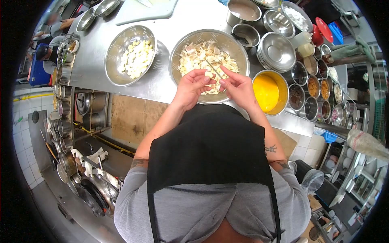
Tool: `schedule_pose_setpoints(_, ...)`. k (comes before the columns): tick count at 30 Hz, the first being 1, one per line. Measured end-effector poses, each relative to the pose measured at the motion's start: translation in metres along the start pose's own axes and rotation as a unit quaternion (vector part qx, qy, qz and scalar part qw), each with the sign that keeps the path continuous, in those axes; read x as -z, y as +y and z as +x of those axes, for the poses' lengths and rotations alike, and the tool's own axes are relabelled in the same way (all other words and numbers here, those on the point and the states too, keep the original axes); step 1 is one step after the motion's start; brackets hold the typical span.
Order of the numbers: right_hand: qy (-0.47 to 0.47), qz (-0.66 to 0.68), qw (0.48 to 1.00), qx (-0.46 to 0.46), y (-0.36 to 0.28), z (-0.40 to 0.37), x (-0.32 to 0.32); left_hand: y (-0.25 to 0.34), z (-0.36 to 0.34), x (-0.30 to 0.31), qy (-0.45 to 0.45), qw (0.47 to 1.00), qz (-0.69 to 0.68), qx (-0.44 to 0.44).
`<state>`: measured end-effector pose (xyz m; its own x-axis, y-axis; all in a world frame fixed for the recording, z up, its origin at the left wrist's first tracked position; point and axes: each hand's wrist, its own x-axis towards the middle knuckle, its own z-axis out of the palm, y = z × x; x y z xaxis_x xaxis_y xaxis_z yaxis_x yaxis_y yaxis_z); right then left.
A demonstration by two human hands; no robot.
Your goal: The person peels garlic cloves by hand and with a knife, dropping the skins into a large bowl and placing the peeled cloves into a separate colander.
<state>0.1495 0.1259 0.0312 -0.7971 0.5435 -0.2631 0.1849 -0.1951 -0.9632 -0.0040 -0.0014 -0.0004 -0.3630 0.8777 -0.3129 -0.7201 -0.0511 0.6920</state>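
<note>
My left hand (195, 86) pinches a pale garlic clove (208, 74) between thumb and fingers. In my right hand (238, 86) is a small knife (213, 68), its thin blade slanting up and left beside the clove. Both hands are over the near side of a perforated metal colander (175, 60), which is heaped with garlic cloves and papery skins (196, 54). To the left, a second colander (112, 67) holds smooth, peeled-looking cloves (137, 56). The knife's handle is mostly hidden by my right fingers.
A pot of yellow liquid (266, 93) stands close to my right forearm. Behind it are stacked metal bowls (277, 50) and a pot of brownish liquid (244, 11). A white cutting board (146, 14) lies at the far side. Several ingredient containers (313, 86) crowd the right; another person (52, 50) is far left.
</note>
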Motion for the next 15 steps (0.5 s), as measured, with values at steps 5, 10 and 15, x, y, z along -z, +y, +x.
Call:
schedule_pose_setpoints(5, -0.057, -0.002, 0.996, 0.069, 0.009, -0.001, -0.006, -0.001, 0.001, -0.002, 0.001, 1.000, -0.009, -0.006)
schedule_pose_setpoints(10, -0.054, -0.016, 0.996, 0.067, 0.006, -0.001, -0.008, -0.003, 0.001, 0.001, -0.007, 1.000, 0.001, 0.000)
schedule_pose_setpoints(15, -0.039, 0.008, 0.996, 0.076, 0.006, -0.001, -0.012, -0.003, 0.000, 0.001, -0.021, 1.000, 0.001, -0.004)
